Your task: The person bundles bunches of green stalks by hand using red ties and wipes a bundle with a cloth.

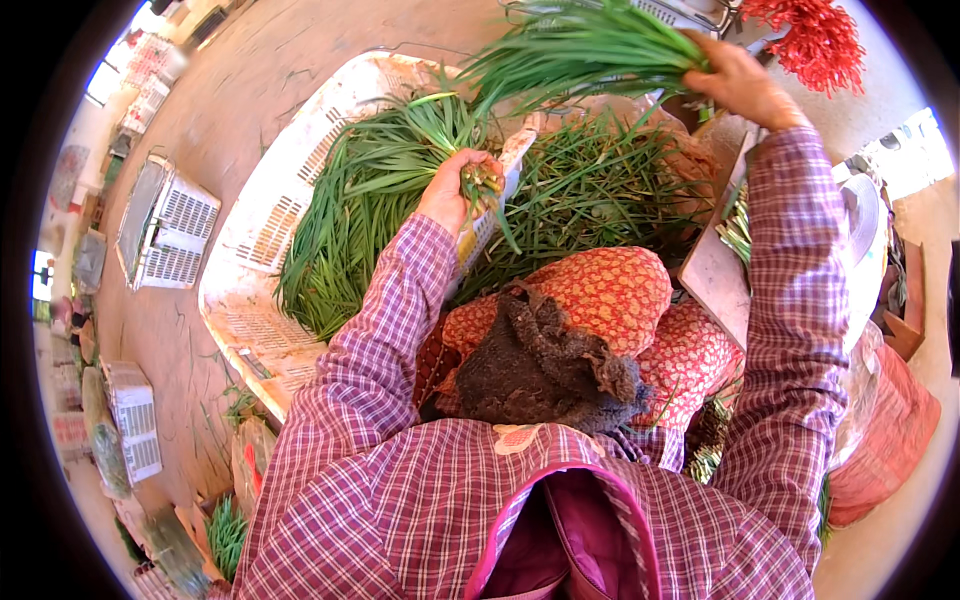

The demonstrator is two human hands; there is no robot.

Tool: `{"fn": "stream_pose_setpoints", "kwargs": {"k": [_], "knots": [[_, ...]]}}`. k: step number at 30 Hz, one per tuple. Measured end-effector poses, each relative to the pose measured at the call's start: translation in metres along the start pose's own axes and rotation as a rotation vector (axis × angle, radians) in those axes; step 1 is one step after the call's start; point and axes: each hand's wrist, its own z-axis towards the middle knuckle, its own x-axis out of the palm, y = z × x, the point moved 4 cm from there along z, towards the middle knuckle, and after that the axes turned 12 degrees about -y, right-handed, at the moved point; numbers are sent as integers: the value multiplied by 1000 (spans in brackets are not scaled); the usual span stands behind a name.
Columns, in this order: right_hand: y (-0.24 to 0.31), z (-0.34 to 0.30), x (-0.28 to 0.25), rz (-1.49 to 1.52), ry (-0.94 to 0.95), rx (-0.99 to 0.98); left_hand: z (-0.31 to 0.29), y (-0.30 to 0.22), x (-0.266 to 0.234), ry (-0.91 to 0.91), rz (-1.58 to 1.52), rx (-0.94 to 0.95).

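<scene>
My left hand (452, 190) is closed around the stem ends of a bunch of garlic chives (410, 160), over the inner edge of a large white plastic crate (250, 235). Long green chives (335, 240) lie piled in that crate. Farther up and to the right, my right hand (745, 88) grips another bunch of garlic chives (590, 50) by its stem end. Its leaves stretch leftward above the crate, slightly blurred. Between the crate and my right arm lies a heap of loose green leaves (610, 190).
A red bundle of thin strips (815, 45) is beyond my right hand. A flat board (722, 272) stands beside my right forearm. Dark cloth (540, 365) covers part of my floral-clad lap. White crates (175, 235) stand on the floor at left; an orange-red sack (885, 430) lies at right.
</scene>
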Motion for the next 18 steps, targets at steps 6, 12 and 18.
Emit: {"fn": "stream_pose_setpoints", "kwargs": {"k": [6,12,18], "knots": [[30,-16,-75,73,-264,-137,43,3,16,128,-145,-49],[38,-35,-82,-7,-309,-179,1,8,19,154,-33,-290],[79,-79,-87,-179,-325,-335,-124,-62,5,234,1283,254]]}}
